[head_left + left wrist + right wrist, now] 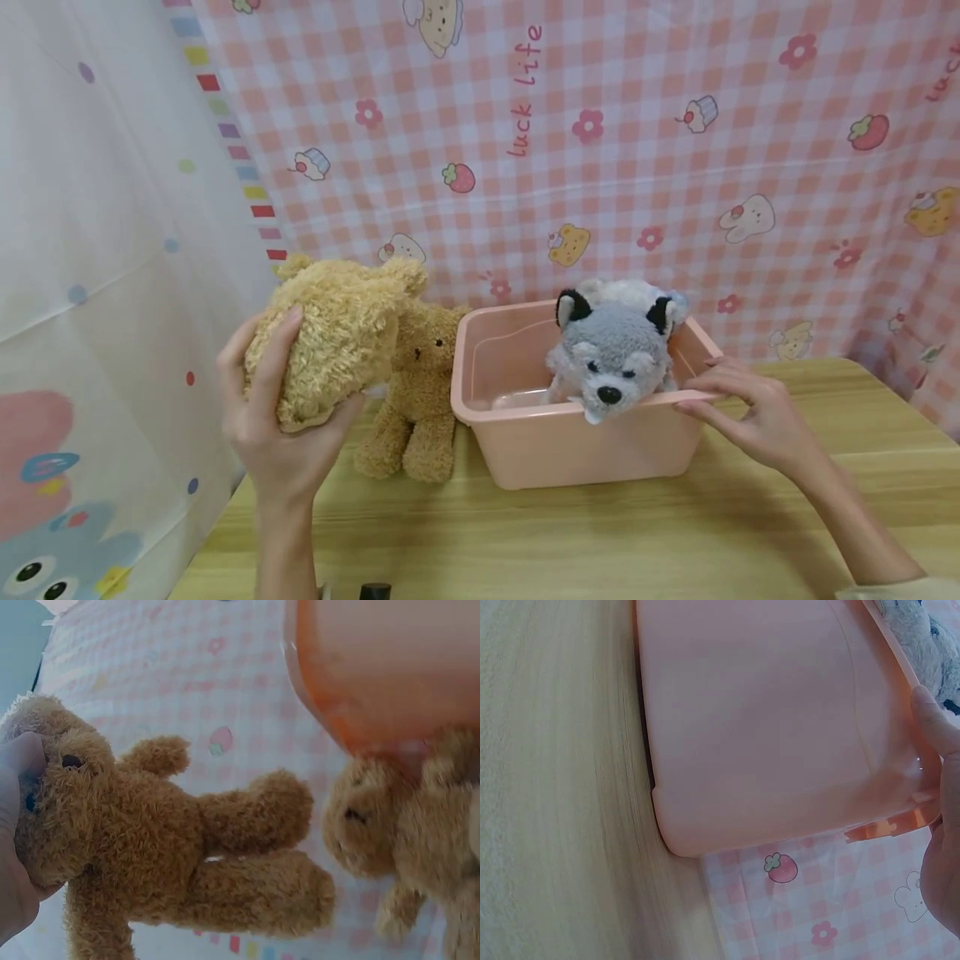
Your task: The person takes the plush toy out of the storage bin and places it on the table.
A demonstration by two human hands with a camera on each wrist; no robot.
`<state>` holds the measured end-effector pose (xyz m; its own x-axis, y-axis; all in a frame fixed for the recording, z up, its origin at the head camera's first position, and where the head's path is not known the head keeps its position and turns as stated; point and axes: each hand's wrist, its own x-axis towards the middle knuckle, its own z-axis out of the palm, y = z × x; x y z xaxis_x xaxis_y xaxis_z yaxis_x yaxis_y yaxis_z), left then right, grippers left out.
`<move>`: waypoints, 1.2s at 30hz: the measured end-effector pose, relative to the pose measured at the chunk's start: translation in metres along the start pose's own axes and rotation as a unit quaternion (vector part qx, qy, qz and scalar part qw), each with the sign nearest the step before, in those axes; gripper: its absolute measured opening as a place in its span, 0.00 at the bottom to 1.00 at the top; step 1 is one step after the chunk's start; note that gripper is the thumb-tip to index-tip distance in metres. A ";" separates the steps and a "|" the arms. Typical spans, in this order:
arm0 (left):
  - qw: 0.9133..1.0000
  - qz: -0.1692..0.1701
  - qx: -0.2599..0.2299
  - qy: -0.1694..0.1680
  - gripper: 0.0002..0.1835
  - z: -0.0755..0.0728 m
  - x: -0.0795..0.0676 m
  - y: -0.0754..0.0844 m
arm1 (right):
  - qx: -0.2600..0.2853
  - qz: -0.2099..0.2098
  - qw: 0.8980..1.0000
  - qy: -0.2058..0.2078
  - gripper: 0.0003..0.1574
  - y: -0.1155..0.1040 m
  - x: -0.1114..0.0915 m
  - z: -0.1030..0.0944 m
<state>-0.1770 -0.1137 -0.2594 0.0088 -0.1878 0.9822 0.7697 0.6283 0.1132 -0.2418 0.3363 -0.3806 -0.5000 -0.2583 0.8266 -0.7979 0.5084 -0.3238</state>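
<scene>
My left hand (281, 442) grips a fuzzy tan teddy bear (330, 333) by its head, raised above the table at the left. In the left wrist view that bear's body (154, 840) and limbs hang free of the hand. Behind it, a second brown teddy bear (420, 417) sits on the table against the left side of a pink plastic bin (585, 454). Inside the bin is a grey-and-white plush husky (618, 354), its chin over the front rim. My right hand (761, 412) pinches the bin's rim at the right front corner, thumb outside.
The wooden table (450, 542) holds the bin and the seated bear. A pink checked cloth (495, 217) hangs behind it, and a white printed curtain (112, 275) hangs on the left. A small black object (375, 591) shows at the bottom edge.
</scene>
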 end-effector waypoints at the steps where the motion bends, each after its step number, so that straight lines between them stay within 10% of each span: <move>1: 1.000 0.003 0.007 -0.001 0.33 -0.002 0.000 -0.003 | -0.001 0.002 1.000 0.000 0.20 0.000 0.000 0.000; 21: 0.966 -0.149 0.134 -0.164 0.34 -0.086 -0.009 -0.077 | 0.003 0.001 1.000 -0.001 0.22 0.001 -0.001 0.001; 32: 0.905 -0.268 0.175 -0.281 0.30 -0.099 -0.029 -0.100 | -0.005 -0.011 1.000 -0.009 0.22 0.001 0.000 0.000; 36: 0.864 -0.319 0.198 -0.336 0.30 -0.101 -0.038 -0.112 | -0.002 -0.012 1.000 -0.005 0.19 0.001 0.000 0.000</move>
<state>-0.1989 -0.2534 -0.3251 -0.8121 -0.1940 0.5503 0.2012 0.7922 0.5762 -0.2427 0.3363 -0.3809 -0.4843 -0.2794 0.8291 -0.8086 0.5047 -0.3023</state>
